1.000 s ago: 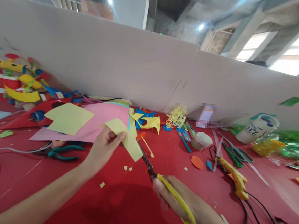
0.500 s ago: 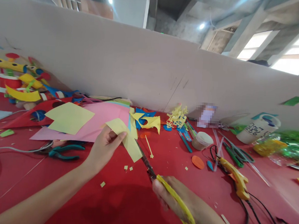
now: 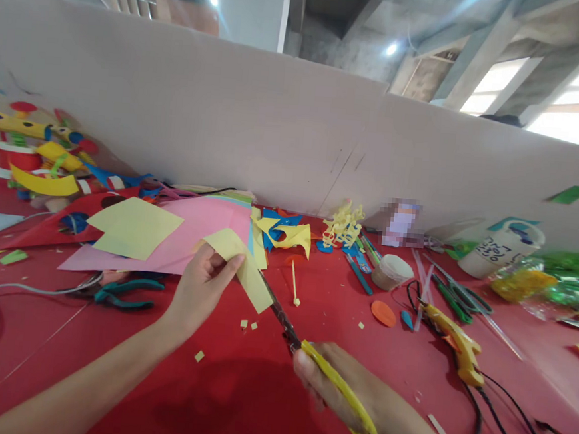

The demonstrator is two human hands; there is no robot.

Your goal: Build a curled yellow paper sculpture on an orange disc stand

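A pale yellow strip of paper (image 3: 251,284) is pinched between the thumb and fingers of my left hand (image 3: 207,274). My right hand (image 3: 329,377) grips scissors (image 3: 341,388) with yellow handles. Their dark blades reach up and left to the strip's right edge, and the tips are partly hidden by the paper. A thin yellow sliver (image 3: 294,281) lies just right of the blades. Below the strip, small yellow paper squares (image 3: 199,356) are scattered on the red table (image 3: 234,406).
Pink paper (image 3: 204,217) and a yellow sheet (image 3: 138,228) lie at left, near teal-handled pliers (image 3: 126,293). To the right are a small tub (image 3: 392,272), a yellow glue gun (image 3: 454,344) with its cord, and a white cup (image 3: 500,250). A white partition (image 3: 277,122) stands behind.
The thin yellow sliver beside the blades has shifted slightly and turned more upright. The scissors and the paper strip have moved only a little to the left.
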